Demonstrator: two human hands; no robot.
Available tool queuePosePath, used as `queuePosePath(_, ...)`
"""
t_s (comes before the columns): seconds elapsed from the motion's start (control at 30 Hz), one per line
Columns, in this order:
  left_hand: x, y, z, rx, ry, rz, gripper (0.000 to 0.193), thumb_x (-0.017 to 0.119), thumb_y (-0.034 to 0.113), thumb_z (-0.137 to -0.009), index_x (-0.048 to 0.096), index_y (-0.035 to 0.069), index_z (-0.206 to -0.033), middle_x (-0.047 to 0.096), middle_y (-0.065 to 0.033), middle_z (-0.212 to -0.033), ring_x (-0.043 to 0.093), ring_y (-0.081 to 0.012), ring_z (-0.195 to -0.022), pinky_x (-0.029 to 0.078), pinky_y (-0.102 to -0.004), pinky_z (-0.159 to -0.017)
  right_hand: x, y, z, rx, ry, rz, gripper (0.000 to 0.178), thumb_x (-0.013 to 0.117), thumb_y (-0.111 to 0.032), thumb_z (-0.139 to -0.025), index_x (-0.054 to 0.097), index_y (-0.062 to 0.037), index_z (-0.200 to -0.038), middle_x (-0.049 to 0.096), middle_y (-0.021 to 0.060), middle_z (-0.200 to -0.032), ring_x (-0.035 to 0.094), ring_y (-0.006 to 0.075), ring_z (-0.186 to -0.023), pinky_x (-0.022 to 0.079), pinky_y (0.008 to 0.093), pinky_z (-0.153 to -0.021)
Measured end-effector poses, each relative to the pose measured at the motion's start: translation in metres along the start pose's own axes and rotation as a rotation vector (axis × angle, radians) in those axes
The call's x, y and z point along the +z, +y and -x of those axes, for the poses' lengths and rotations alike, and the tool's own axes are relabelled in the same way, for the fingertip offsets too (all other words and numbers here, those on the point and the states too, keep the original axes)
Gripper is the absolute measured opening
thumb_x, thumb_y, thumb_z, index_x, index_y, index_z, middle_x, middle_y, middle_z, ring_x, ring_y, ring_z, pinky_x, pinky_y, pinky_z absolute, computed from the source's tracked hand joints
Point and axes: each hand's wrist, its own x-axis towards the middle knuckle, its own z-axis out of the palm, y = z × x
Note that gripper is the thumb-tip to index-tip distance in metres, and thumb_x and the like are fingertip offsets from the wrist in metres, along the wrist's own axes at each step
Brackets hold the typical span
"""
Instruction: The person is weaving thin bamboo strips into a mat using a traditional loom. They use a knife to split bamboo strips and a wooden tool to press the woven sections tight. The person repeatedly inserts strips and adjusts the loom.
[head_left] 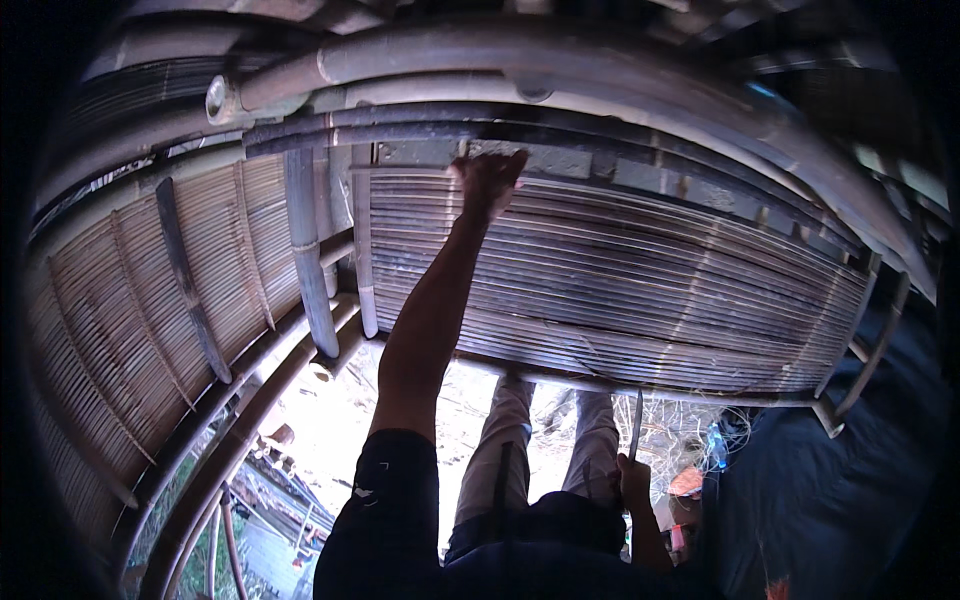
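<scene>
The left hand [487, 182] was raised at the top edge of the panel [620, 270], its fingers bent; whether it was closed on that edge or only rested against it, I could not tell. The panel, made of thin slats, spread below that hand and mostly off to its right. Just above the hand ran the dark rails [400, 133], and higher up a thick pole [600, 60]. To its left stood a post [310, 250], with a slatted wall [90, 310] farther out. The right hand [634, 482], well below, was closed around a narrow blade [636, 425], which pointed upward from the fist. The legs [500, 440] were left of this hand, and a dark sheet [830, 470] lay to its right.
</scene>
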Motion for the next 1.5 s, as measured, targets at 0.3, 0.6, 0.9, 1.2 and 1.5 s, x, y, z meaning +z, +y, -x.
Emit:
queuePosePath(0.3, 0.031, -0.006, -0.015, 0.054, 0.138, 0.171, 0.018, 0.057, 0.029, -0.085, 0.065, 0.019, -0.098, 0.066, 0.0026, -0.066, 0.064, -0.0179, -0.069, 0.031, -0.0423, -0.068, 0.019, 0.012, -0.029, -0.018, -0.053, 0.026, 0.042, 0.064, -0.039, -0.091, 0.061, 0.0021, -0.086, 0.065, 0.0135, -0.061, 0.062, 0.0202, -0.047, 0.048, 0.0312, -0.045)
queuePosePath(0.6, 0.029, 0.003, -0.009, -0.093, 0.115, 0.416, 0.051, 0.05, 0.047, -0.092, 0.066, 0.015, -0.056, 0.063, -0.0019, -0.056, 0.056, -0.0193, -0.064, 0.021, -0.045, -0.087, 0.043, -0.009, -0.017, 0.124, -0.049, 0.001, 0.039, 0.064, -0.036, -0.091, 0.064, 0.0032, -0.084, 0.067, 0.0131, -0.062, 0.061, 0.0178, -0.046, 0.048, 0.03, -0.048)
queuePosePath(0.9, 0.023, 0.004, 0.012, -0.26, -0.176, 0.426, 0.052, 0.05, 0.056, -0.09, 0.072, 0.014, -0.07, 0.069, -0.0076, -0.072, 0.061, -0.0269, -0.081, 0.025, -0.0494, -0.089, 0.054, -0.011, -0.019, 0.11, -0.073, 0.059, 0.034, 0.063, -0.033, -0.092, 0.061, -0.001, -0.079, 0.065, 0.0138, -0.061, 0.061, 0.0202, -0.047, 0.048, 0.0315, -0.047)
queuePosePath(1.2, 0.032, -0.074, 0.026, -0.213, 0.429, 0.094, 0.034, 0.07, 0.032, -0.085, 0.064, 0.012, -0.112, 0.055, -0.0137, -0.118, 0.049, -0.0302, -0.115, 0.038, -0.0455, -0.098, 0.047, -0.006, -0.021, 0.075, -0.057, 0.024, 0.037, 0.063, -0.035, -0.092, 0.061, 0.001, -0.089, 0.064, 0.0125, -0.061, 0.06, 0.0197, -0.046, 0.047, 0.0308, -0.043)
queuePosePath(1.5, 0.03, -0.079, 0.061, -0.274, 0.064, -0.25, 0.061, 0.053, 0.047, -0.092, 0.043, 0.007, -0.137, 0.044, -0.0125, -0.141, 0.031, -0.0315, -0.14, 0.024, -0.0657, -0.107, 0.055, -0.006, -0.02, 0.142, -0.079, 0.012, 0.037, 0.063, -0.035, -0.092, 0.064, 0.0006, -0.084, 0.067, 0.0136, -0.065, 0.061, 0.0201, -0.048, 0.05, 0.0327, -0.047)
